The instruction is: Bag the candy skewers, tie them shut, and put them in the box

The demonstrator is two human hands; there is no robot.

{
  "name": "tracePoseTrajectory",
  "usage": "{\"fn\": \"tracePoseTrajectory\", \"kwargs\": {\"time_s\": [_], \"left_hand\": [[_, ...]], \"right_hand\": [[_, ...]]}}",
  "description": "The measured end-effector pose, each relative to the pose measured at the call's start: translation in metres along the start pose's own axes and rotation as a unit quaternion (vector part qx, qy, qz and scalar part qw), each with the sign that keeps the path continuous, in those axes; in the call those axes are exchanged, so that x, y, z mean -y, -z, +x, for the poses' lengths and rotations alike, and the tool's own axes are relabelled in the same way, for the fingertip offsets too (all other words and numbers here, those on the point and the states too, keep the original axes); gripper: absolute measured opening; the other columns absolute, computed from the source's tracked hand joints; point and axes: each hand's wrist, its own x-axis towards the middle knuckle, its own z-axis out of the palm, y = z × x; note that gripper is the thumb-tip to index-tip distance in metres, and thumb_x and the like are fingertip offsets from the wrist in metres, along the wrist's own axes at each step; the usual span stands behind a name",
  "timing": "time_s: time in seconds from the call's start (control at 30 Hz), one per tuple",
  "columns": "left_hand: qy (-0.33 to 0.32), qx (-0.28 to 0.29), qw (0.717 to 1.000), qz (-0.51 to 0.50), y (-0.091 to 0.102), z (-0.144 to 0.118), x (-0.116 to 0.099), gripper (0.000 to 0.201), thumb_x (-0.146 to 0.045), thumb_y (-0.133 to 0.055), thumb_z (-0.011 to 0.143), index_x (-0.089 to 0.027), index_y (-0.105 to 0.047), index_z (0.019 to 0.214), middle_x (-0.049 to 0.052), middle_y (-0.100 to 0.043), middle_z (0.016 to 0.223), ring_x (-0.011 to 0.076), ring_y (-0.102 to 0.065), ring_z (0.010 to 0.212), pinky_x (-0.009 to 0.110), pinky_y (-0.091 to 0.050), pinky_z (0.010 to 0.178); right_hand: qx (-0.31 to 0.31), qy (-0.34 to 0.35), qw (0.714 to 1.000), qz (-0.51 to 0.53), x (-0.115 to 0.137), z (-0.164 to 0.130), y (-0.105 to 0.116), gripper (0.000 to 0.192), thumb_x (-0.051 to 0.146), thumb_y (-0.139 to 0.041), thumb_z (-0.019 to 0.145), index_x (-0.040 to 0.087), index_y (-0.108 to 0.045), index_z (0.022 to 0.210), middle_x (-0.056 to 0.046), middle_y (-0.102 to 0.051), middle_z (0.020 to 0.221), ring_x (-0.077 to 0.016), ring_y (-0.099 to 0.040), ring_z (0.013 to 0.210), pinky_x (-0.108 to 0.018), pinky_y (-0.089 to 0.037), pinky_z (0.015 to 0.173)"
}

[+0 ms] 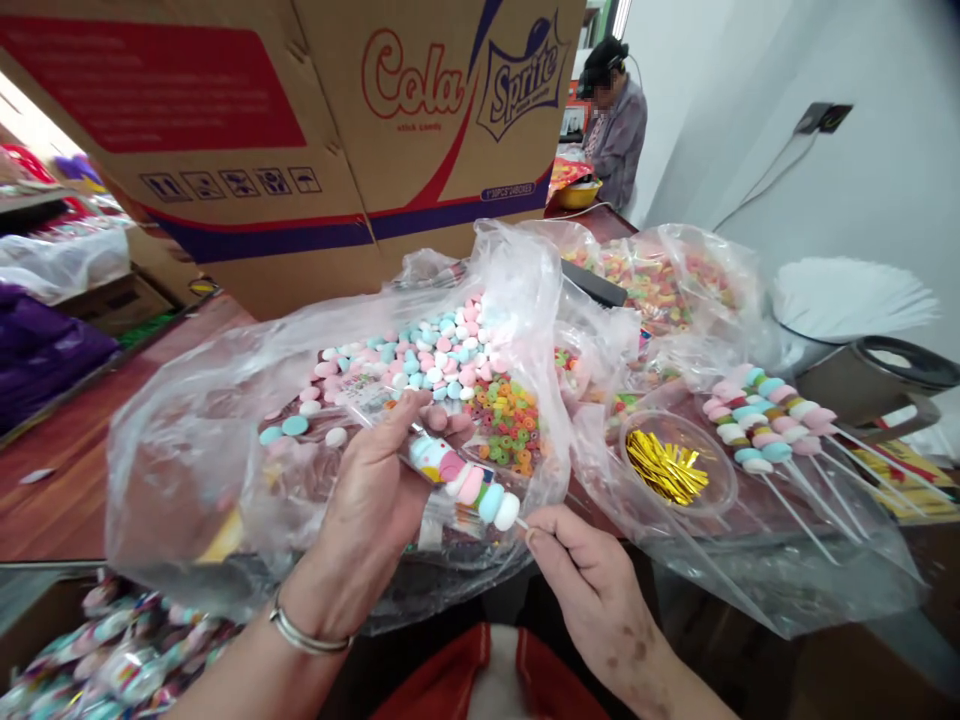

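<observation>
My left hand [390, 485] is closed round a printed clear plastic wrapper [424, 452], its fingers curled over the top. Partly inside the wrapper is a candy skewer [491, 503] with pink, white, blue and green pieces. Its white stick end is pinched between the thumb and fingers of my right hand [581, 570]. Just behind, pink, white and blue candies [442, 350] lie in an open plastic bag, beside green, orange and yellow gummy rings [510, 420]. To the right, several finished candy skewers [765, 420] lie near a round tub of gold twist ties [667, 467].
A large cardboard box [337, 230] stands at the back left. On the right are a metal mug [862, 385] and a container of white sticks or strips [847, 295]. Wrapped candies fill a box [135, 650] at lower left. Another person [619, 125] works farther back.
</observation>
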Motion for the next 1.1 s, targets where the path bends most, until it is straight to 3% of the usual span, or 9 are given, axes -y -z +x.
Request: {"fn": "tracePoseTrajectory", "kwargs": {"time_s": [0.13, 0.23, 0.37, 0.57, 0.67, 0.77, 0.87, 0.93, 1.1], "left_hand": [[0.084, 0.007, 0.996, -0.012, 0.001, 0.012, -0.001, 0.024, -0.022, -0.053, 0.094, -0.013, -0.060, 0.073, -0.001, -0.053, 0.058, 0.0148, -0.060, 0.055, 0.032, -0.059, 0.058], [0.104, -0.012, 0.994, -0.005, 0.002, 0.015, 0.001, 0.026, -0.024, -0.050, 0.095, -0.013, -0.059, 0.073, -0.001, -0.051, 0.058, 0.0150, -0.059, 0.054, 0.031, -0.058, 0.053], [0.087, -0.016, 0.996, -0.017, 0.000, 0.010, 0.009, 0.024, -0.021, -0.053, 0.094, -0.013, -0.058, 0.072, -0.002, -0.050, 0.058, 0.0122, -0.056, 0.051, 0.029, -0.058, 0.055], [0.094, -0.046, 0.993, -0.047, -0.008, 0.010, 0.018, 0.023, -0.020, -0.052, 0.095, -0.014, -0.058, 0.074, -0.004, -0.049, 0.056, 0.0101, -0.052, 0.049, 0.031, -0.060, 0.062], [0.097, -0.059, 0.992, -0.053, -0.009, 0.014, 0.022, 0.026, -0.020, -0.053, 0.095, -0.015, -0.056, 0.070, -0.004, -0.050, 0.056, 0.0093, -0.052, 0.048, 0.029, -0.059, 0.062], [0.098, -0.066, 0.991, -0.055, -0.009, 0.017, 0.028, 0.030, -0.022, -0.051, 0.096, -0.015, -0.055, 0.067, -0.004, -0.051, 0.055, 0.0089, -0.052, 0.047, 0.026, -0.058, 0.060], [0.097, -0.056, 0.992, -0.065, -0.008, 0.018, 0.036, 0.029, -0.023, -0.055, 0.095, -0.015, -0.056, 0.067, -0.005, -0.049, 0.054, 0.0084, -0.050, 0.045, 0.025, -0.056, 0.058], [0.088, -0.048, 0.993, -0.063, -0.007, 0.016, 0.041, 0.025, -0.023, -0.060, 0.092, -0.015, -0.056, 0.069, -0.005, -0.050, 0.055, 0.0087, -0.051, 0.046, 0.026, -0.055, 0.058], [0.074, -0.029, 0.996, -0.035, -0.005, 0.006, 0.046, 0.021, -0.026, -0.074, 0.081, -0.016, -0.058, 0.072, -0.004, -0.057, 0.058, 0.0105, -0.057, 0.053, 0.021, -0.051, 0.054]], "right_hand": [[-0.076, 0.115, 0.985, -0.102, -0.007, 0.003, 0.005, 0.020, 0.021, -0.045, 0.095, 0.017, -0.062, 0.087, 0.000, -0.058, 0.068, -0.0121, -0.053, 0.060, -0.022, -0.041, 0.057], [-0.112, 0.192, 0.959, -0.178, -0.010, 0.004, 0.006, 0.019, 0.013, -0.045, 0.094, 0.017, -0.063, 0.091, -0.003, -0.064, 0.071, -0.0143, -0.059, 0.064, -0.024, -0.044, 0.062], [-0.144, 0.222, 0.928, -0.261, -0.010, 0.005, 0.001, 0.019, 0.008, -0.046, 0.093, 0.017, -0.063, 0.092, -0.003, -0.064, 0.068, -0.0146, -0.059, 0.061, -0.026, -0.043, 0.062], [-0.200, 0.296, 0.842, -0.403, -0.011, 0.007, -0.007, 0.015, 0.005, -0.052, 0.090, 0.010, -0.061, 0.101, -0.005, -0.061, 0.063, -0.0180, -0.052, 0.058, -0.032, -0.037, 0.060], [-0.189, 0.297, 0.845, -0.402, -0.012, 0.006, -0.011, 0.016, 0.006, -0.050, 0.091, 0.012, -0.061, 0.101, -0.003, -0.059, 0.062, -0.0175, -0.050, 0.057, -0.032, -0.035, 0.060], [-0.154, 0.222, 0.920, -0.285, -0.012, 0.004, -0.015, 0.019, 0.010, -0.045, 0.094, 0.017, -0.062, 0.090, -0.002, -0.058, 0.064, -0.0147, -0.050, 0.058, -0.029, -0.035, 0.059], [-0.083, 0.043, 0.994, -0.058, -0.014, 0.003, -0.017, 0.024, 0.024, -0.043, 0.097, 0.018, -0.059, 0.081, 0.002, -0.049, 0.062, -0.0113, -0.044, 0.056, -0.025, -0.034, 0.054], [-0.045, -0.075, 0.992, 0.095, -0.014, 0.003, -0.019, 0.026, 0.032, -0.045, 0.096, 0.018, -0.057, 0.079, 0.005, -0.041, 0.060, -0.0095, -0.036, 0.055, -0.023, -0.030, 0.051], [-0.026, -0.224, 0.905, 0.362, -0.008, 0.008, -0.026, 0.019, 0.033, -0.055, 0.087, 0.017, -0.056, 0.077, 0.009, -0.029, 0.053, -0.0064, -0.021, 0.048, -0.022, -0.013, 0.045]]}}
